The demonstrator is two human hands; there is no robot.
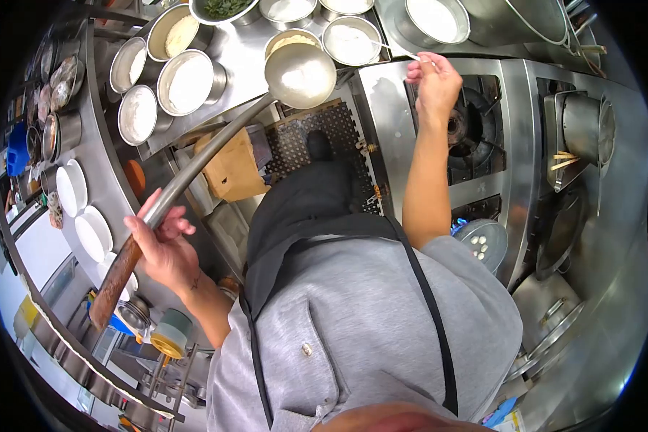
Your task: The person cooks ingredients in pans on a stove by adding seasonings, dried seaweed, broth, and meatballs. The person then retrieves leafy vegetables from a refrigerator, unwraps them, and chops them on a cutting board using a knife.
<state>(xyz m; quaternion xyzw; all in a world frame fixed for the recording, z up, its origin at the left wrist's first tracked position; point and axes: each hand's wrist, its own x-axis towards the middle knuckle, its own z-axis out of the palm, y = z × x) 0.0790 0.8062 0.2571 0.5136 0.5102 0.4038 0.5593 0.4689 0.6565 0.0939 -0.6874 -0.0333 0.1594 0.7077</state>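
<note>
My left hand point(167, 241) is wrapped round the handle of a long metal ladle point(201, 157) with a worn wooden end. The ladle's round bowl point(300, 78) hangs near the counter's edge, partly over a tin of yellowish contents point(289, 37). At the upper right, my right hand point(437, 81) pinches the end of a thin white utensil point(399, 50). Its other end reaches to a round tin of white powder point(351, 41). What the ladle's bowl holds, if anything, is too glary to tell.
Several tins of white or yellowish powder stand on the metal counter point(246, 61); one bowl holds green leaves point(223, 7). A stove burner point(468, 126) lies beneath my right forearm. White bowls point(93, 232) line the left shelf. A pot point(583, 128) stands far right.
</note>
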